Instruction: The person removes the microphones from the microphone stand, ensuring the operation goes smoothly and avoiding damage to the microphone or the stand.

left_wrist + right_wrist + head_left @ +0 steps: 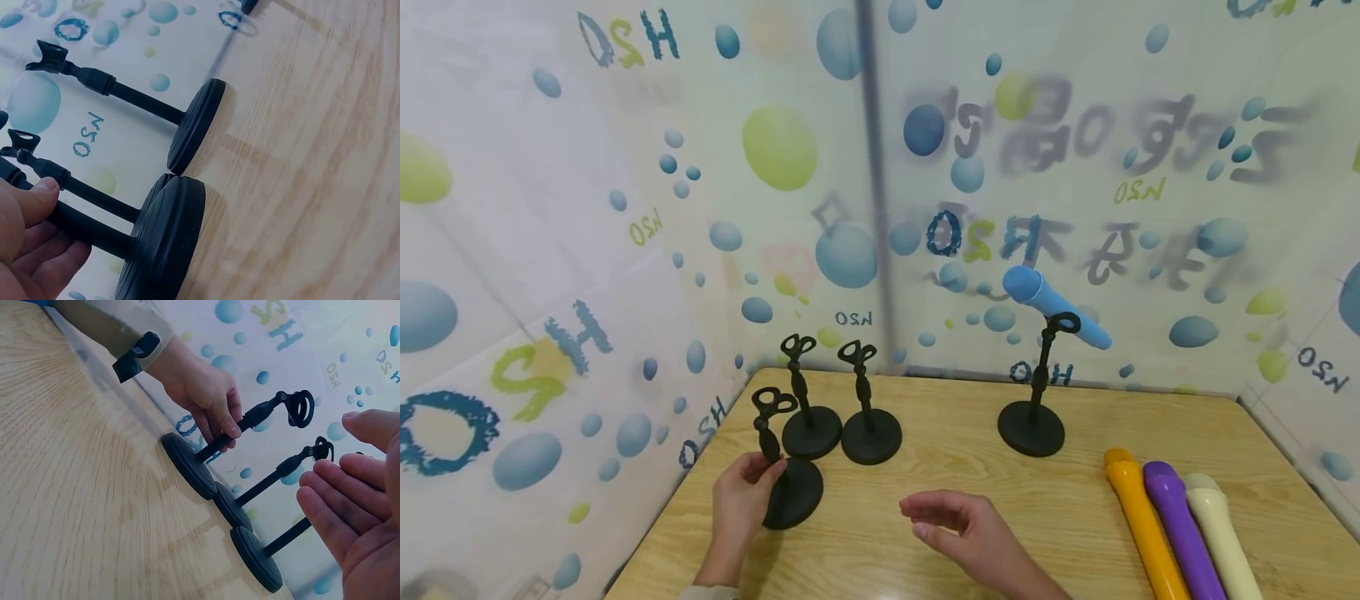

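Observation:
My left hand (741, 493) pinches the pole of a black tabletop microphone stand (797, 498) at the table's left side. In the left wrist view the thumb and fingers close round that pole (94, 230), above its round base. Just behind it are two more black stands, one at the back left (812, 433) and one beside it (872, 437), with clips that hold nothing. My right hand (964, 527) hovers over the middle of the table, fingers extended and slightly bent, with nothing in it. The right wrist view shows its palm and fingers (350, 494).
A blue microphone (1063, 310) rests tilted in the clip of another black stand (1032, 429) at the back right. Orange (1142, 521), purple (1182, 525) and cream (1221, 529) microphones lie side by side at the right. Patterned curtains (880, 167) border the wooden table (955, 467).

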Tool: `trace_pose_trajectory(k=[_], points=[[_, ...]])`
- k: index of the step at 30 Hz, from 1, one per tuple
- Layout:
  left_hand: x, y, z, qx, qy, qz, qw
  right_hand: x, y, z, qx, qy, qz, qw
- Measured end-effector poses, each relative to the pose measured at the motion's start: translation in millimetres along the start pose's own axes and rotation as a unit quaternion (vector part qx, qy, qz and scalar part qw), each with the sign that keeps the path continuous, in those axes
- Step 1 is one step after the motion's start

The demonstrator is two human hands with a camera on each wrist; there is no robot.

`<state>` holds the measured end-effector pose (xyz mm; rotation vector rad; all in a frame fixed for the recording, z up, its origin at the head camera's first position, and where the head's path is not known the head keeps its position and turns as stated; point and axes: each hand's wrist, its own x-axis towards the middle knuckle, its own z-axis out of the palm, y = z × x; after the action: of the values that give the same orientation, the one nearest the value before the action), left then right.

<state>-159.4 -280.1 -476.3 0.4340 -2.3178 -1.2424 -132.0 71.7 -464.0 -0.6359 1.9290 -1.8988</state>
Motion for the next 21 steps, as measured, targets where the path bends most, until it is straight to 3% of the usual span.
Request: trace_pose_trajectory(k=[6, 14, 21], points=[[-0.8, -1.4, -1.0, 0.007, -0.009, 0.001, 0.9999, -1.0, 0.9, -1.3, -0.006, 0.002, -0.001, 1.0], [-5.8, -7.9, -11.5, 0.006, -0.056, 0.0, 0.9984, -2.0, 3.7, -4.3, -0.008, 0.006, 0.002, 1.0], [-19.8, -13.7, -24.4, 0.02, -0.08, -0.03, 0.9961, -5.6, 2.6, -10.6, -0.019, 0.021, 0.016, 0.999]])
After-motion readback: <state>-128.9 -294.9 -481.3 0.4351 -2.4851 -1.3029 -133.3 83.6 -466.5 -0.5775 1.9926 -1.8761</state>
